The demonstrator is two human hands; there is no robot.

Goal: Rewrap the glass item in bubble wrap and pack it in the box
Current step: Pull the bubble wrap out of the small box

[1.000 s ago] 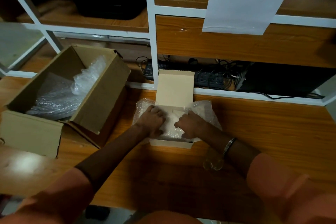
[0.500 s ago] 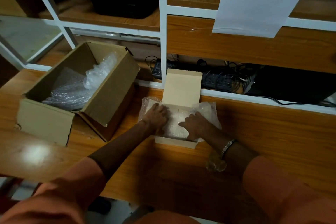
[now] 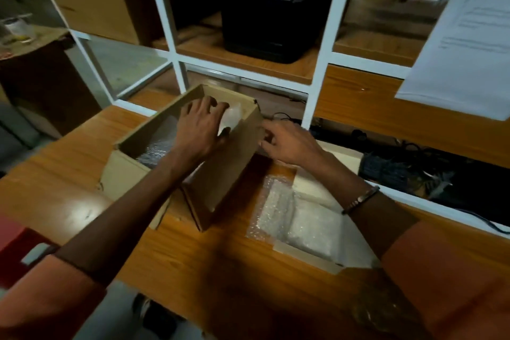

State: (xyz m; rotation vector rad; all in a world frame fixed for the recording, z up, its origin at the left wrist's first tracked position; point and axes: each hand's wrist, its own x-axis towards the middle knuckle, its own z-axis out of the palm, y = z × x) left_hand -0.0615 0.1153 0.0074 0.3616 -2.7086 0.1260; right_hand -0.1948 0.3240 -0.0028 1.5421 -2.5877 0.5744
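The bubble-wrapped glass item (image 3: 300, 225) lies in the small pale box (image 3: 335, 266) at the right of the counter (image 3: 226, 251), lid up, so wrapping looks done. Attention is on the brown carton (image 3: 220, 174) just left of it. The left hand (image 3: 200, 130) reaches inside and grasps loose bubble wrap (image 3: 230, 119); the right hand (image 3: 287, 141) pinches the carton's far corner. Next, probably, that padding must come out or shift to make room.
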